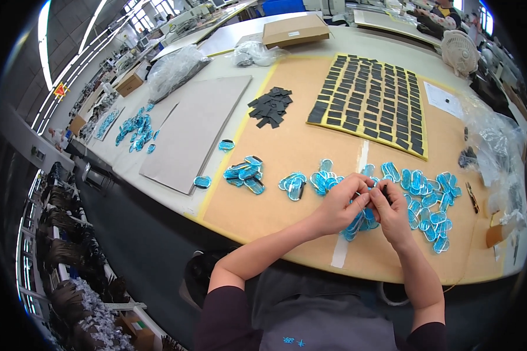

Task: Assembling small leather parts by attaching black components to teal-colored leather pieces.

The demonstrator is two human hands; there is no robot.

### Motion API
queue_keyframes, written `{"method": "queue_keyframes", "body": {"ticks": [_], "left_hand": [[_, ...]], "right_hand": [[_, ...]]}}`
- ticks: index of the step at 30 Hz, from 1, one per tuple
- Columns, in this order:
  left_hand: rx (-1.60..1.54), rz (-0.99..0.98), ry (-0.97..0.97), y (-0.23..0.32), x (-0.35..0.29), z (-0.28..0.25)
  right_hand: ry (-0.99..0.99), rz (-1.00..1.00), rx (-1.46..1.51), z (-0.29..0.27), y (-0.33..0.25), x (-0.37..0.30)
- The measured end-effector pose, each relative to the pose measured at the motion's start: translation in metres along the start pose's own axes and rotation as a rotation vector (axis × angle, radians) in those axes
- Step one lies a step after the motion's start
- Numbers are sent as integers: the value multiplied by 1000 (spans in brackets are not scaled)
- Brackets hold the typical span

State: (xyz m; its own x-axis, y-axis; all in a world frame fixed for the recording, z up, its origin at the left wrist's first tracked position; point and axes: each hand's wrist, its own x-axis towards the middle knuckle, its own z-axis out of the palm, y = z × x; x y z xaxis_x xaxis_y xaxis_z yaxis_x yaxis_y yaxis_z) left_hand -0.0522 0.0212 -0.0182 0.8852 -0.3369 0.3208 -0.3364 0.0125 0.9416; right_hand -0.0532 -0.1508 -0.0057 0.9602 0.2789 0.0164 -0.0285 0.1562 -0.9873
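My left hand (pixel 341 205) and my right hand (pixel 394 215) meet fingertip to fingertip over the table, both closed in a pinch. A small black piece (pixel 385 191) shows between the fingers of my right hand. Whatever my left fingertips pinch is hidden. Below and around both hands lie blue oval pieces with pale rims, including a cluster (pixel 362 224) under the fingers and a larger group (pixel 430 217) to the right. Further left are small piles of the same ovals (pixel 324 178), some with black parts on them (pixel 245 174).
A yellow-edged board (pixel 369 100) bears rows of black rectangles, with a heap of black strips (pixel 270 107) left of it. Grey board (pixel 202 126), more blue ovals (pixel 137 128) and plastic bags (pixel 175 70) lie left. Tweezers-like tool (pixel 472 198) and clear plastic (pixel 500 155) lie right.
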Motion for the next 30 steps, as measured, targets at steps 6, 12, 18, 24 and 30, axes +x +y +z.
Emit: {"method": "queue_keyframes", "body": {"ticks": [6,12,18,24,30], "left_hand": [[-288,39,-27,-31,12,16],[-377,116,107,-3,9,6],[36,516,70,6,3,3],[-29,608,27,8,-9,7],[-168,708,-52,48,-31,33]], "right_hand": [[11,-63,109,-20,19,-4],[39,98,473,-27,37,6],[50,223,462,-47,64,8],[-169,381,756,-19,22,2],[-68,208,1472,-111,28,25]]}}
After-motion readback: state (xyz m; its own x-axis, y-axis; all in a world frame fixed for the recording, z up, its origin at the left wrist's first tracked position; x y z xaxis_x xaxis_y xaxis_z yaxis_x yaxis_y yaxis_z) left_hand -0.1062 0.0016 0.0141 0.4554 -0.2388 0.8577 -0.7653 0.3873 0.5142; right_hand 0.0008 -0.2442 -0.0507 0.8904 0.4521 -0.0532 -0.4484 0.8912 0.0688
